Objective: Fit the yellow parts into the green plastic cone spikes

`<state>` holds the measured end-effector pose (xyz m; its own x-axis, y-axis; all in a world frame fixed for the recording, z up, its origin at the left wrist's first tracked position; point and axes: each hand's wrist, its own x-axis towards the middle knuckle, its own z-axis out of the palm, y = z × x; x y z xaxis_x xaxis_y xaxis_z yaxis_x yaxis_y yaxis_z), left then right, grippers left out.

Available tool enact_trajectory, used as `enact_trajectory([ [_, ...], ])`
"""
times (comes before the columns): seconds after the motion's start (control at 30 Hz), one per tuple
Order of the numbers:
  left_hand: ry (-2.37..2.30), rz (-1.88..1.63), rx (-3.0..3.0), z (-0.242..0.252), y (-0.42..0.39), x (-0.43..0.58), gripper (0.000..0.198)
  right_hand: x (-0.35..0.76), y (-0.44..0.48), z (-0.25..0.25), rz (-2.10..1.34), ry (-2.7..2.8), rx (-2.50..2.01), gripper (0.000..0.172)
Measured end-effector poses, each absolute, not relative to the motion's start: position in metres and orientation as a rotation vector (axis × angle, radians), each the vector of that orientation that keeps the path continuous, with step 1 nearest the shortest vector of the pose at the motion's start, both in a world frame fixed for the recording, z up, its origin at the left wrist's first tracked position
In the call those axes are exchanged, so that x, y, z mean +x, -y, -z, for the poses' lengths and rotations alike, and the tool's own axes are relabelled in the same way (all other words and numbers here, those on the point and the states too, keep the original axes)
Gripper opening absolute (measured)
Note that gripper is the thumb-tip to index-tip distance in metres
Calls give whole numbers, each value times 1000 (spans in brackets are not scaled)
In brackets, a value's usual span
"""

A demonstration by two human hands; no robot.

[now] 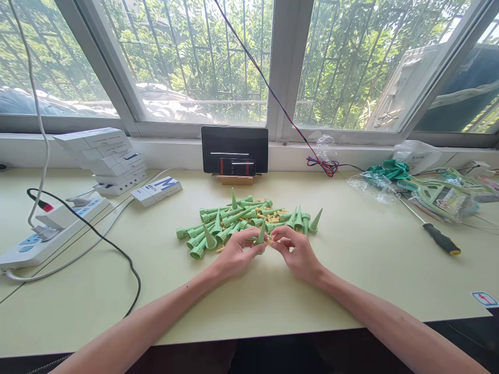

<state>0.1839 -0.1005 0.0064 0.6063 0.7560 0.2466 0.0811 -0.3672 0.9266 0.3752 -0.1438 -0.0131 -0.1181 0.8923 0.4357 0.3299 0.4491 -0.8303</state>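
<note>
My left hand [238,253] is closed around a green plastic spike [261,233], its point upward. Close beside it, my right hand [298,253] pinches a small yellowish piece [270,239] against the side of the spike; its exact shape is too small to make out. Just beyond both hands lies a loose pile of green cone-shaped spikes [218,223], most on their sides and several standing point up. Small orange-yellow pieces [265,214] are scattered among them.
Behind the pile, a phone [236,167] leans on a dark tablet [234,143]. To the left are stacked white boxes [113,161], a flat box [156,191] and a power strip [54,231] with cables. A screwdriver [440,238] and green plastic items [436,192] lie on the right.
</note>
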Motion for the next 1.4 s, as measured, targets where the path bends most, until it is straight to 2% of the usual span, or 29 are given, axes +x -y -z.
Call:
enact_trajectory([
  [0.5, -697, -817, 1605, -12, 103, 189, 36, 374, 146, 6, -783, 1613, -1113, 26],
  [0.93, -666, -837, 1584, -11, 102, 188, 31, 374, 146, 6, -784, 1620, -1141, 24],
  [1.1, -636, -916, 1782, -4, 99, 187, 23, 374, 145, 8, -791, 1636, -1117, 24],
  [1.4, -661, -1012, 2023, 5, 99, 188, 23, 375, 146, 8, -731, 1648, -1092, 22],
])
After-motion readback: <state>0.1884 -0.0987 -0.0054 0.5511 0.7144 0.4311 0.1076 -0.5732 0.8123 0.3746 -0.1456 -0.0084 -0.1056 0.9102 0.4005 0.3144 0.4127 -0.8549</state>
